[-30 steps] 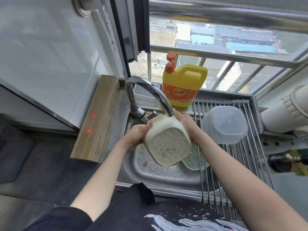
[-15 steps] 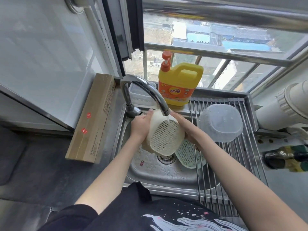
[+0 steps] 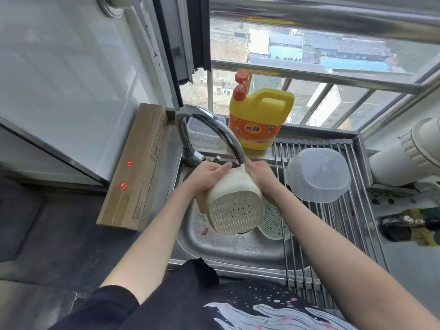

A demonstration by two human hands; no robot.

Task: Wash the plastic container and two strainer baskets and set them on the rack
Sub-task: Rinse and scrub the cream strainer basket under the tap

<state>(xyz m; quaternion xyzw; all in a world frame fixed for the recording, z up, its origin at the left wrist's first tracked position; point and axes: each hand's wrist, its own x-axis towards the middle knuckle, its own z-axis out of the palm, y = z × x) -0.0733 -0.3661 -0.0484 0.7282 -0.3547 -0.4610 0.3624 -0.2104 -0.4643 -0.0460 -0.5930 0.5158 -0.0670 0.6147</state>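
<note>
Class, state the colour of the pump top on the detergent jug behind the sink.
Orange-red, on the yellow detergent jug; the head view shows it best.

Both bare forearms are extended forward and slightly inward from the lower edge of the view, so that the hands are brought close together just under the faucet spout (image 3: 238,156). The left hand (image 3: 209,175) is set against the left side of the cream strainer basket (image 3: 234,203), the thumb laid across its upper rim and the fingers wrapped round its wall. The right hand (image 3: 259,175) is placed on the opposite side, fingers curled over the rim, the wrist bent downward. The basket is held between both hands, tilted with its perforated bottom turned toward the camera. A dark sleeve (image 3: 114,303) is seen at the left upper arm.
</note>
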